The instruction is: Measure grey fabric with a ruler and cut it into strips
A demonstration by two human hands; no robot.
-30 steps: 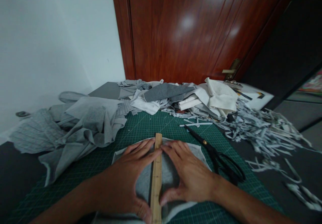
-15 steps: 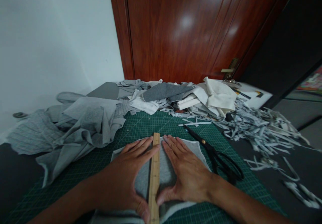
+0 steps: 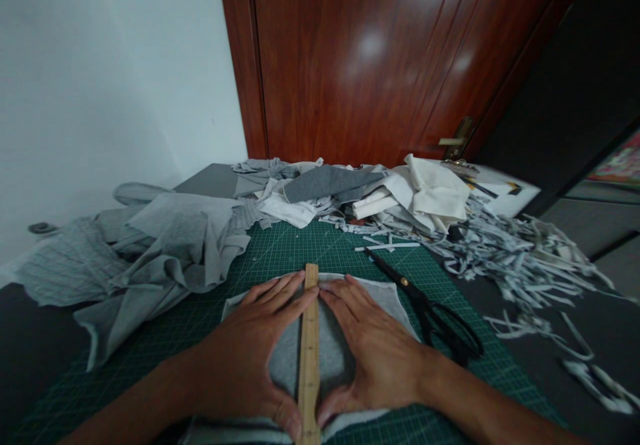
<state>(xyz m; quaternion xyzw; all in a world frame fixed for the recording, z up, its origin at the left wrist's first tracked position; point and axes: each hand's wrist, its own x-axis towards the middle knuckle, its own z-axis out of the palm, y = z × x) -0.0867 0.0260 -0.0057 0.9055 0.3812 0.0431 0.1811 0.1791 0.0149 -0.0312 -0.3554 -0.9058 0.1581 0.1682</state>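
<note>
A wooden ruler [image 3: 310, 345] lies lengthwise over a piece of grey fabric [image 3: 335, 351] spread on the green cutting mat [image 3: 280, 248]. My left hand [image 3: 255, 358] rests open on the fabric, with its index fingertip and thumb on the ruler's left side. On the other side, my right hand [image 3: 375, 345] lies open and flat on the fabric, its fingertips and thumb close against the ruler's right edge. Black-handled scissors [image 3: 425, 311] lie on the mat just right of my right hand, their blades pointing away to the upper left.
Crumpled grey fabric [image 3: 165, 245] is heaped at the left. Folded white and grey cloth [image 3: 340, 188] lines the back. A pile of thin fabric strips [image 3: 520, 258] lies at the right, with loose strips [image 3: 390, 243] on the mat. A wooden door [image 3: 350, 65] stands behind.
My right hand has shifted slightly, its fingers bending more and its thumb moving a little right and down beside the ruler. My left hand, the ruler and the scissors are nearly unchanged.
</note>
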